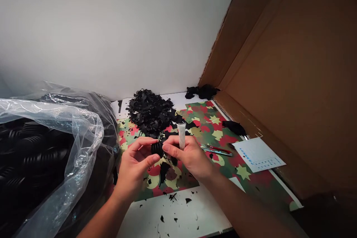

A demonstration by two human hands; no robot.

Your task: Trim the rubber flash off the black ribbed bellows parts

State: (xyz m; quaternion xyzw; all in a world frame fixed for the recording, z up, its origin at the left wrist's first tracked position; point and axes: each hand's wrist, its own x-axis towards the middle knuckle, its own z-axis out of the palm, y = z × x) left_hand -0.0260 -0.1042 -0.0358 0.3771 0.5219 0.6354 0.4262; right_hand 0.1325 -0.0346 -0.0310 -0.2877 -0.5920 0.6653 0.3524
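My left hand grips a small black ribbed part, like a rubber bellows, between thumb and fingers. Beside it, my right hand is closed around a whitish flat stick-like handle that stands up out of the fist. The right thumb and fingertips meet the right side of the ribbed part. Whatever lies at the lower end of the handle is hidden by the fingers. Both hands are above a camouflage-patterned sheet, with black scraps under and around them.
Behind my hands rises a heap of black shavings. An open plastic bag of black ribbed parts fills the left. To the right lie snips, a printed card and black bundles, beside a cardboard wall.
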